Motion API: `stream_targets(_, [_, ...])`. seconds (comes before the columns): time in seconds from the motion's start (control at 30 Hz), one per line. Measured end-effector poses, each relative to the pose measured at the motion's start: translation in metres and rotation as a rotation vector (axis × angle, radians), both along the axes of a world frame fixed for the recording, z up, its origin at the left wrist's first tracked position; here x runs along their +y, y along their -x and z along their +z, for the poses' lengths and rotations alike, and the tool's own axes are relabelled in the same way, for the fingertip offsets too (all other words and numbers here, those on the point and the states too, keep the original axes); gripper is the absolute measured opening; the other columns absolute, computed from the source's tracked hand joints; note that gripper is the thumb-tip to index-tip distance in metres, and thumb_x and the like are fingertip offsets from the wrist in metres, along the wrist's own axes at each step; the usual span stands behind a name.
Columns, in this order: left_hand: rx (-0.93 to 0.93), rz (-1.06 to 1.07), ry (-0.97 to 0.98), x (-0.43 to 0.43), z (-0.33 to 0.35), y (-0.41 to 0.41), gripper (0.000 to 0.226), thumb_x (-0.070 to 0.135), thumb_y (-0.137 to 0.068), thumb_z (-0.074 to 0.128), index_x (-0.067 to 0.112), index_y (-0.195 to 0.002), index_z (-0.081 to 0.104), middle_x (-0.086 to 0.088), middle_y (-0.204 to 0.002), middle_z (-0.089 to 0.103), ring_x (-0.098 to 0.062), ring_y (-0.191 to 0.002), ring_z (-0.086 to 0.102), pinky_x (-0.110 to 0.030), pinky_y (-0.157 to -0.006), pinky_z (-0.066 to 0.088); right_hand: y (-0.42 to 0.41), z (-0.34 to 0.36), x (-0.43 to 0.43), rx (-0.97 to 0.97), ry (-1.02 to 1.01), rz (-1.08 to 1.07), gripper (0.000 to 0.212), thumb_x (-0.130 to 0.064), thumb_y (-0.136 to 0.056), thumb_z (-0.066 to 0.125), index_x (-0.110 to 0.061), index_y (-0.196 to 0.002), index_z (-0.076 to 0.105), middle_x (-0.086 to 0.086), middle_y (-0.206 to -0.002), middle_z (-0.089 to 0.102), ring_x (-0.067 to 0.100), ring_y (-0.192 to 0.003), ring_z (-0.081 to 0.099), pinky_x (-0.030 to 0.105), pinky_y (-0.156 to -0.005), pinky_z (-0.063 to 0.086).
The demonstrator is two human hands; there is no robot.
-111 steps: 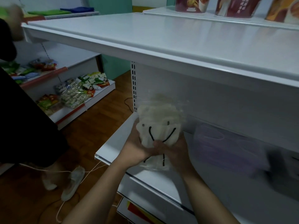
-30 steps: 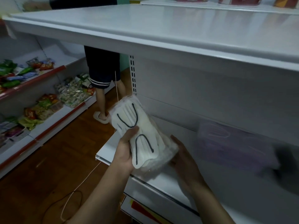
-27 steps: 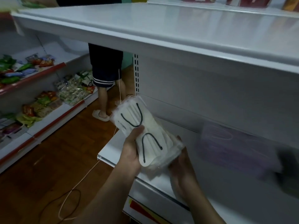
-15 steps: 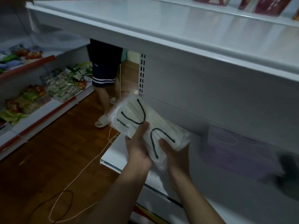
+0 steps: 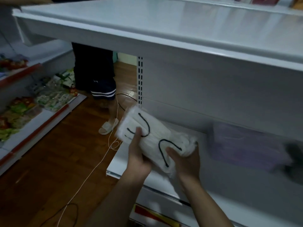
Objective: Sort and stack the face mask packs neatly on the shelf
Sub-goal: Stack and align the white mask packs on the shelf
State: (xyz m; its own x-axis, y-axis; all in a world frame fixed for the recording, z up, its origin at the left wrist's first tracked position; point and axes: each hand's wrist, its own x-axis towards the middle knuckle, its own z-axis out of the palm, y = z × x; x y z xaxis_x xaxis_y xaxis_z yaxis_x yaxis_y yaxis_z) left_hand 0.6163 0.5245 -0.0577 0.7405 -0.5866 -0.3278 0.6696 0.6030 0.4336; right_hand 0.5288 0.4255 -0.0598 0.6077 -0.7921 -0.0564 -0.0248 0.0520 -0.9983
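We hold white mask pack (image 5: 152, 136) two-handed, tilted, above left end of lower shelf (image 5: 118, 163), not yet set down. Our left hand (image 5: 137, 159) grips left part, thumb on top; our right hand (image 5: 185, 163) cups right end. We judge best move: level pack, lower flat, edge square with shelf front, left of blurred purple pack (image 5: 242, 145). Let go only once seated, since soft wrapper may slump.

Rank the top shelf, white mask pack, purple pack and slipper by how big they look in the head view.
1. The top shelf, by far.
2. The white mask pack and the purple pack: about alike; the purple one is blurred, so unranked.
3. The slipper, though it lies farther off.
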Motion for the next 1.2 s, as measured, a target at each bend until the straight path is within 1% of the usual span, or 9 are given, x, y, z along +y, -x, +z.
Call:
stream_targets(0.2, [-0.181, -0.119, -0.083, 0.016, -0.011, -0.031, 0.083, 0.024, -0.067, 0.087, 0.013, -0.140, 0.050, -0.018, -0.133, 0.060, -0.037, -0.122, 0.059, -0.055, -0.100, 0.048, 0.016, 0.000, -0.016, 0.023, 0.093, 0.047, 0.066, -0.034, -0.047, 0.085, -0.024, -0.106, 0.057, -0.018, -0.094, 0.071, -0.005, -0.087, 0.066, 0.008, -0.069, 0.048])
stream_targets(0.37, [-0.210, -0.245, -0.017, 0.030, -0.018, -0.041, 0.079, 0.011, -0.065, 0.087, 0.013, -0.136, 0.053, -0.019, -0.131, 0.061, -0.037, -0.119, 0.060, -0.051, -0.091, 0.054, 0.027, -0.002, -0.026, 0.085, 0.131, 0.081, 0.081, -0.048, -0.044, 0.084, -0.021, -0.115, 0.058, -0.012, -0.106, 0.069, 0.003, -0.098, 0.066, 0.015, -0.078, 0.051])
stream_targets(0.5, [-0.437, -0.393, -0.108, 0.041, -0.022, -0.057, 0.092, 0.005, -0.063, 0.087, 0.014, -0.144, 0.043, -0.025, -0.140, 0.051, -0.043, -0.126, 0.052, -0.058, -0.097, 0.047, 0.038, -0.001, -0.032, 0.116, 0.191, 0.094, 0.073, -0.033, -0.047, 0.088, -0.034, -0.111, 0.054, -0.012, -0.112, 0.063, -0.002, -0.102, 0.061, 0.020, -0.087, 0.050])
stream_targets(0.7, [-0.689, -0.628, -0.414, 0.055, -0.009, -0.072, 0.092, 0.010, -0.052, 0.092, 0.004, -0.135, 0.052, -0.019, -0.127, 0.064, -0.033, -0.119, 0.061, -0.040, -0.092, 0.054, 0.048, 0.014, -0.043, 0.058, 0.326, 0.211, 0.065, -0.016, -0.056, 0.091, -0.042, -0.105, 0.058, -0.005, -0.115, 0.061, -0.009, -0.098, 0.060, 0.006, -0.078, 0.045])
stream_targets(0.8, [-0.823, -0.664, -0.518, 0.054, 0.002, -0.070, 0.085, 0.013, -0.050, 0.092, 0.016, -0.128, 0.057, -0.002, -0.119, 0.070, -0.021, -0.112, 0.065, -0.026, -0.084, 0.056, 0.051, 0.016, -0.052, 0.099, 0.420, 0.267, 0.089, -0.023, -0.059, 0.091, -0.064, -0.121, 0.044, -0.020, -0.139, 0.047, -0.013, -0.121, 0.046, 0.003, -0.091, 0.038])
stream_targets(0.87, [-0.900, -0.643, -0.555, 0.054, 0.008, -0.070, 0.091, 0.019, -0.043, 0.095, 0.021, -0.126, 0.057, 0.007, -0.115, 0.071, -0.012, -0.106, 0.067, -0.019, -0.077, 0.055, 0.051, 0.017, -0.057, 0.126, 0.440, 0.296, 0.107, -0.027, -0.060, 0.091, -0.058, -0.137, 0.025, -0.037, -0.147, 0.029, -0.016, -0.132, 0.031, 0.002, -0.101, 0.031])
stream_targets(0.97, [-1.055, -0.579, -0.661, 0.051, 0.007, -0.074, 0.114, 0.043, -0.039, 0.098, 0.020, -0.139, 0.045, 0.002, -0.128, 0.064, -0.013, -0.119, 0.060, -0.029, -0.092, 0.054, 0.049, 0.021, -0.063, 0.160, 0.494, 0.294, 0.090, -0.030, -0.055, 0.088, -0.046, -0.130, 0.040, -0.048, -0.128, 0.043, -0.019, -0.122, 0.042, 0.002, -0.096, 0.032])
stream_targets(1.07, [-1.168, -0.527, -0.734, 0.052, 0.004, -0.072, 0.122, 0.047, -0.045, 0.096, 0.021, -0.146, 0.033, 0.003, -0.139, 0.053, -0.019, -0.130, 0.051, -0.046, -0.104, 0.048, 0.049, 0.022, -0.066, 0.140, 0.449, 0.255, 0.073, -0.016, -0.054, 0.087, -0.036, -0.116, 0.054, -0.031, -0.109, 0.064, -0.015, -0.102, 0.058, 0.003, -0.085, 0.040])
stream_targets(1.2, [-1.206, -0.416, -0.887, 0.044, -0.002, -0.054, 0.105, 0.032, -0.056, 0.094, 0.015, -0.143, 0.037, 0.014, -0.131, 0.048, -0.006, -0.120, 0.049, -0.024, -0.099, 0.042, 0.049, 0.013, -0.066, 0.125, 0.424, 0.245, 0.074, 0.010, -0.057, 0.086, -0.032, -0.110, 0.055, -0.016, -0.110, 0.062, -0.017, -0.094, 0.058, 0.002, -0.081, 0.040])
